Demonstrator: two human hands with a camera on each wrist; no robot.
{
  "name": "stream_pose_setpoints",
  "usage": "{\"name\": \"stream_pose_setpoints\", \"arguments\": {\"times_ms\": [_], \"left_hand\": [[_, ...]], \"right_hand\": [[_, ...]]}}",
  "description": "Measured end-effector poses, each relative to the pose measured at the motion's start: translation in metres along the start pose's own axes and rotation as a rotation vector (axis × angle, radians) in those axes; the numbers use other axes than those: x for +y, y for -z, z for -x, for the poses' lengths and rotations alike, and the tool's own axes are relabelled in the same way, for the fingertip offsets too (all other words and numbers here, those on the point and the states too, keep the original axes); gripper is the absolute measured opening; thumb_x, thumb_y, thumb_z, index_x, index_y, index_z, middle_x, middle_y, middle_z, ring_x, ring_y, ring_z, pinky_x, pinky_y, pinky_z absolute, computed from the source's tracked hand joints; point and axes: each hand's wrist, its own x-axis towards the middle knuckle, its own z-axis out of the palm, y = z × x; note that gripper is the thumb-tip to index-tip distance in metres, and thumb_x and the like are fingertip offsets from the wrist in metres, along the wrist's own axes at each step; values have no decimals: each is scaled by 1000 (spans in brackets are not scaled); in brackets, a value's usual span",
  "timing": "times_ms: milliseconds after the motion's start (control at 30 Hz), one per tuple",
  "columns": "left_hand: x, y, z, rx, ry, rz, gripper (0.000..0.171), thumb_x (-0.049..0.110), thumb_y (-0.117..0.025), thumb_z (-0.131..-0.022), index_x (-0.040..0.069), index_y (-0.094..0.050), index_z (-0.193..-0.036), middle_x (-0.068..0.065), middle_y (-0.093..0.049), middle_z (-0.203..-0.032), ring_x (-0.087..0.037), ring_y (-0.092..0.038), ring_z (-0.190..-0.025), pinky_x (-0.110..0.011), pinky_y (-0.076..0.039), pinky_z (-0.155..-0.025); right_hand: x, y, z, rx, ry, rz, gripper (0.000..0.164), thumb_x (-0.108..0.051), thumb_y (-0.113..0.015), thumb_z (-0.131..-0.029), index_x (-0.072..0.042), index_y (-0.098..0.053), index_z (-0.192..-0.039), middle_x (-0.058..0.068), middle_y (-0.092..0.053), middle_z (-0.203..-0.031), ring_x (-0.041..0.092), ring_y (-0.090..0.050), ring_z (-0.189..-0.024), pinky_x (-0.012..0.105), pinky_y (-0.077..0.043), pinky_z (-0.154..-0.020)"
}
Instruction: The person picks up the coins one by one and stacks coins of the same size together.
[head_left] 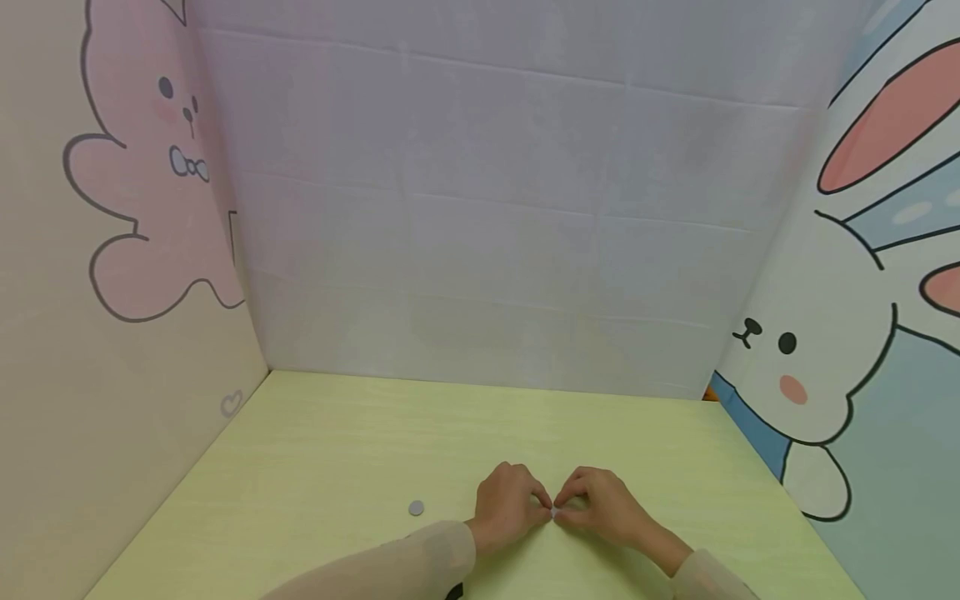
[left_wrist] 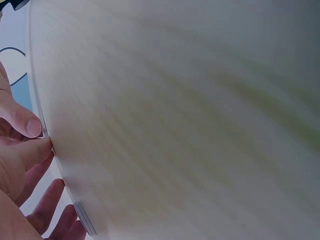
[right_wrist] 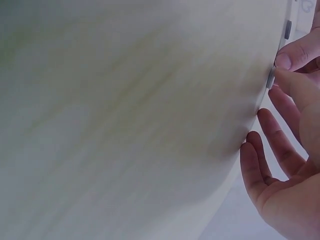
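Observation:
A small light-grey piece [head_left: 553, 512], mostly covered by fingertips, sits at the tabletop between both hands. My left hand [head_left: 508, 506] pinches it from the left with thumb and index finger. From the other side my right hand [head_left: 606, 505] pinches it the same way, and the fingertips of both hands nearly meet. In the right wrist view its grey edge [right_wrist: 270, 79] shows beside the fingertips; its full shape is hidden. To the left of my left hand lies a round grey disc [head_left: 416, 507]. The left wrist view shows layered thin edges [left_wrist: 85, 219] there, like stacked discs.
The pale yellow-green tabletop [head_left: 337, 450] spreads around the hands. A whitish creased sheet [head_left: 487, 208] stands along its back edge. Side panels carry a pink cartoon animal [head_left: 142, 208] on the left and a white cartoon rabbit [head_left: 817, 333] on the right.

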Motion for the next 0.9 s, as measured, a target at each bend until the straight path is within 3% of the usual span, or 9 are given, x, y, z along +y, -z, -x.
{"name": "stream_pose_setpoints", "arguments": {"times_ms": [433, 733, 900], "left_hand": [[2, 6, 1, -7, -2, -22, 11, 30, -95, -80, 31, -85, -76, 13, -65, -84, -8, -54, -82, -24, -45, -63], [-1, 2, 1, -12, 16, -10, 11, 30, -95, -80, 31, -85, -75, 14, -63, -83, -7, -50, -79, -23, -41, -61], [0, 8, 1, -36, -7, -8, 9, 29, -94, -80, 30, -85, -79, 13, -66, -85, -6, -51, -79, -24, -42, -63]], "right_hand": [[-2, 3, 2, 1, 42, 27, 8, -12, -89, -86, -17, -84, -88, -6, -73, -94, 8, -67, -88, 29, -57, -78], [-2, 2, 1, -10, 0, 27, 8, -12, -89, -86, -17, -84, -88, -8, -72, -95, 8, -66, -90, 29, -56, -80], [-3, 3, 2, -26, -10, -1, 7, -14, -89, -86, -15, -84, -90, -7, -73, -96, 10, -67, -90, 28, -56, -80]]}}
